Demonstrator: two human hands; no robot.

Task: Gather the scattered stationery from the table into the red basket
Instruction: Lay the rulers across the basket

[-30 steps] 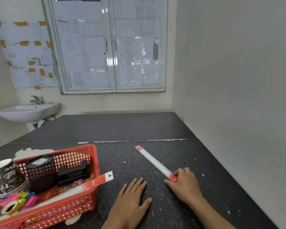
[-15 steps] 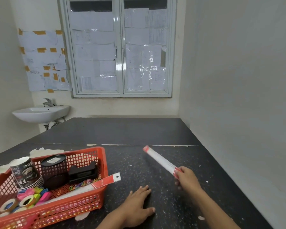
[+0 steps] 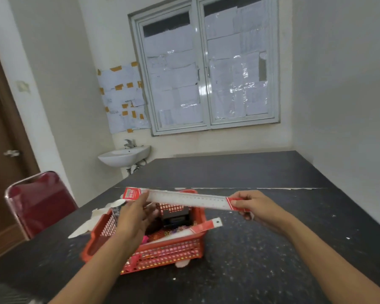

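Observation:
A long white ruler (image 3: 184,198) with red ends hangs level in the air above the red basket (image 3: 162,255). My right hand (image 3: 252,205) pinches its right red end. My left hand (image 3: 136,216) is over the basket with its fingers at the ruler's left part, thumb side up against it. The basket stands on the dark table (image 3: 261,249) and holds a second ruler (image 3: 193,230) poking over its right rim, a black box, coloured clips and other small stationery, partly hidden by my left hand.
A red chair (image 3: 37,202) stands at the table's left edge. White paper scraps (image 3: 86,227) lie beside the basket's left. A sink (image 3: 124,157) hangs on the back wall. The right wall runs close along the table.
My right hand lifted the ruler off the table and swung it leftward over the basket. My left hand rose from the table to meet the ruler. The view turned left.

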